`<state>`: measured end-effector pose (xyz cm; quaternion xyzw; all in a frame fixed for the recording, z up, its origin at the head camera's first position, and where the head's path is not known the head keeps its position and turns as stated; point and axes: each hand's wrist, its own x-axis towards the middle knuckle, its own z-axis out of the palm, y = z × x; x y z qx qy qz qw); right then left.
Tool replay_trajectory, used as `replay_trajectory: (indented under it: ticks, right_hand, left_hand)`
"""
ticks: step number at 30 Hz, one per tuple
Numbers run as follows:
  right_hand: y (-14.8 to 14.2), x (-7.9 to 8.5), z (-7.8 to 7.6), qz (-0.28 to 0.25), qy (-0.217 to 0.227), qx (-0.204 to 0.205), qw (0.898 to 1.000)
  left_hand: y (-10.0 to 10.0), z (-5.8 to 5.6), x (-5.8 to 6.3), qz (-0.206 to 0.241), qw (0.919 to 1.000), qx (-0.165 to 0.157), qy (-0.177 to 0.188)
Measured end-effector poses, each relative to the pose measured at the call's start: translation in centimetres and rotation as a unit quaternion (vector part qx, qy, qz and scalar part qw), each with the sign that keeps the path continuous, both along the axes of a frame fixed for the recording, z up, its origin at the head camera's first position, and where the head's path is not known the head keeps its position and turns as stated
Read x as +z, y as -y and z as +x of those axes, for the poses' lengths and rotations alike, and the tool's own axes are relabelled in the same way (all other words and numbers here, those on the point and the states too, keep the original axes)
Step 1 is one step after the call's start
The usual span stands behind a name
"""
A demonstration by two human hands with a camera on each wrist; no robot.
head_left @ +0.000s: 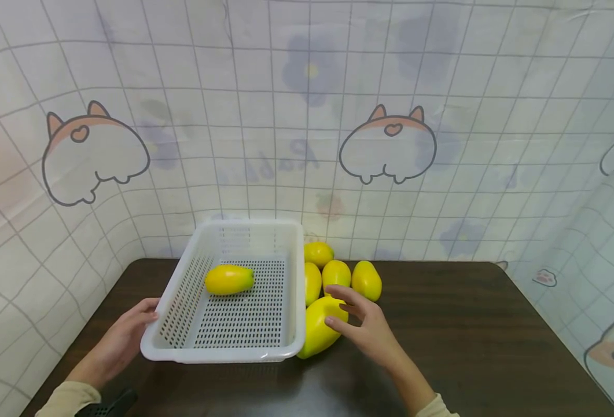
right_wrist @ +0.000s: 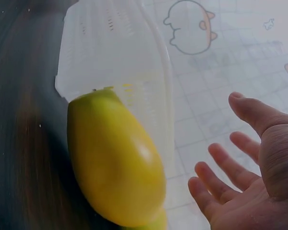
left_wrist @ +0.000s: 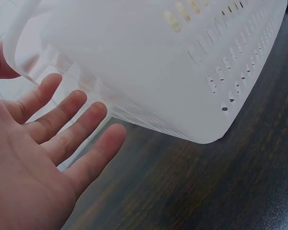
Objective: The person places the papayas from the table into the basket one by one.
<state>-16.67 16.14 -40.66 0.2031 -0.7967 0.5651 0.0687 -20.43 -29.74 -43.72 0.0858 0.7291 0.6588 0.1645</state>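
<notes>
A white slotted plastic basket stands on the table with one yellow, green-tipped fruit lying inside. My left hand is at the basket's left rim; in the left wrist view its fingers are spread, nearly straight, along the outer wall. On the other side, a large yellow fruit with a green end, papaya-like, lies against the basket's right wall. Over that fruit's right end hovers my right hand, thumb and fingers apart. The right wrist view shows nothing between them, with the fruit beside the hand.
Behind the large fruit sit several smaller yellow fruits, among them one at the right and one at the back. The dark wooden table extends to the right. A patterned white cloth hangs along its back and sides.
</notes>
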Motion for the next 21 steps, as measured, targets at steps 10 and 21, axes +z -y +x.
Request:
replay_trajectory:
  ticks: [10, 21]
  right_hand:
    - [-0.7, -1.0, -0.2, 0.005, -0.016, -0.010, 1.000]
    - [-1.3, -2.0, -0.1, 0.041, -0.013, -0.040, 0.998]
  left_hand:
    - [0.1, 0.0, 0.0, 0.000, 0.9999, -0.009, -0.006]
    - [0.2, 0.0, 0.1, 0.007, 0.9997, -0.020, -0.010]
